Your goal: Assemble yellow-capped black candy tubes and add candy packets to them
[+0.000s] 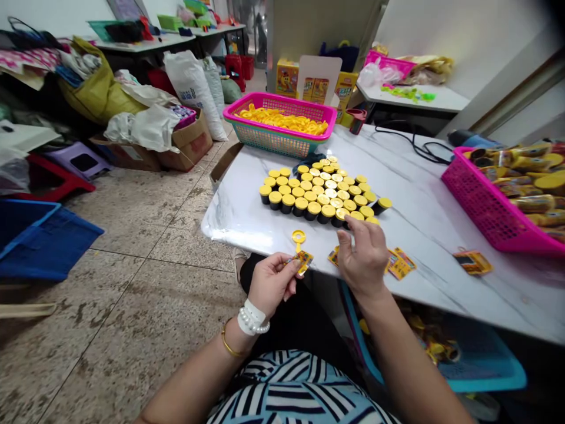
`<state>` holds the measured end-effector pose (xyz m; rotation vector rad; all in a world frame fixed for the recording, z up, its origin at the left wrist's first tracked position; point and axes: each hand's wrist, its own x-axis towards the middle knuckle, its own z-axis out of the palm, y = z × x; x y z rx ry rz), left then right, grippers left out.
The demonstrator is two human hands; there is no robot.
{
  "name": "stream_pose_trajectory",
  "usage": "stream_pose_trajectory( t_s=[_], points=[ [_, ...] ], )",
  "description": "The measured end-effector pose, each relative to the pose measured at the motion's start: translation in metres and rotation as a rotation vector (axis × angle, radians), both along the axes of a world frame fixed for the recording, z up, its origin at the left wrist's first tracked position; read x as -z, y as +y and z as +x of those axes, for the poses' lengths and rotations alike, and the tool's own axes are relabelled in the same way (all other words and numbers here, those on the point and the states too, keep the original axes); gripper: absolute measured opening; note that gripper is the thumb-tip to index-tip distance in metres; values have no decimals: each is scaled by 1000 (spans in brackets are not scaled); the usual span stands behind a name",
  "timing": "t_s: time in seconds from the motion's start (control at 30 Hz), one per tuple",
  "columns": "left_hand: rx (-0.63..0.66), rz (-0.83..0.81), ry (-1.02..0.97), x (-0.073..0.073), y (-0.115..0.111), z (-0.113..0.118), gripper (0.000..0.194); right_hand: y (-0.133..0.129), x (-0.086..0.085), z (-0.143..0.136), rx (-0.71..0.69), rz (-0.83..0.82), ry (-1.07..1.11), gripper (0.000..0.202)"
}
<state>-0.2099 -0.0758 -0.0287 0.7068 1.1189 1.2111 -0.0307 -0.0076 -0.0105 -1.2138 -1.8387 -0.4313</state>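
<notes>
My left hand [274, 281] pinches a small yellow printed wrapper [304, 261] at the table's front edge. A yellow ring-ended wand [299, 237] sticks up just beyond it; its lower end meets the wrapper, and I cannot tell whether my fingers hold it too. My right hand [364, 253] is over the table edge, index fingertip at the front row of small black bottles with yellow caps [313, 208]. Its thumb is apart from the index finger, and nothing shows between them. More printed wrappers [401, 263] lie beside and partly behind this hand.
A pink basket [282, 105] of yellow rings stands at the table's far left corner. Another pink basket [485, 206], on the right, holds wrapped bottles. Under the table is a blue bin [494, 359] with more bottles. A single wrapper stack [473, 262] lies right.
</notes>
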Motion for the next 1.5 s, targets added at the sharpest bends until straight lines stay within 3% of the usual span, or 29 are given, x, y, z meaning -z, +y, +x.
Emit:
stream_pose_trajectory(
  t_s=[0.07, 0.13, 0.23, 0.33, 0.4, 0.5, 0.67, 0.8, 0.9, 1.0, 1.13, 1.27, 1.33, 1.4, 1.5],
  points=[
    [19, 10, 90, 3, -6, -2, 32, -13, -1, -3, -54, 6, 59, 31],
    [38, 23, 178, 2, -15, -3, 29, -36, -4, -8, -125, -102, 151, 29],
    [60, 59, 231, -3, -28, -2, 26, -71, -9, -18, -280, -503, 253, 21],
    [86, 26, 135, -3, -38, -3, 33, -92, -6, -24, -370, -867, 396, 19],
    [122, -65, -1, 3, -44, -5, 43, -99, -1, -27, -363, -1020, 559, 24],
    [192, -182, -115, 17, -50, -7, 39, -102, 10, -29, -344, -1201, 767, 25],
    [208, -174, 64, 32, -52, -12, 38, -99, 29, -29, -405, -1474, 865, 31],
    [390, -110, 187, 34, -48, -22, 37, -90, 36, -22, -440, -1433, 823, 30],
    [486, -82, 242, 35, -45, -27, 36, -81, 37, -18, -573, -1498, 678, 29],
    [353, -70, 182, 39, -47, -25, 37, -76, 43, -23, -549, -1516, 798, 22],
    [220, -117, -7, 50, -57, -13, 36, -87, 60, -36, -318, -1275, 1179, 29],
    [95, -258, -128, 57, -64, -15, 33, -107, 71, -36, -343, -1289, 1161, 37],
    [177, -280, -143, 57, -63, -23, 33, -111, 69, -29, -393, -1350, 1068, 44],
    [372, -236, -65, 54, -58, -32, 27, -108, 64, -19, -451, -1394, 932, 48],
    [624, -95, 176, 47, -46, -42, 15, -96, 55, -12, -575, -1477, 637, 29]
  ],
)
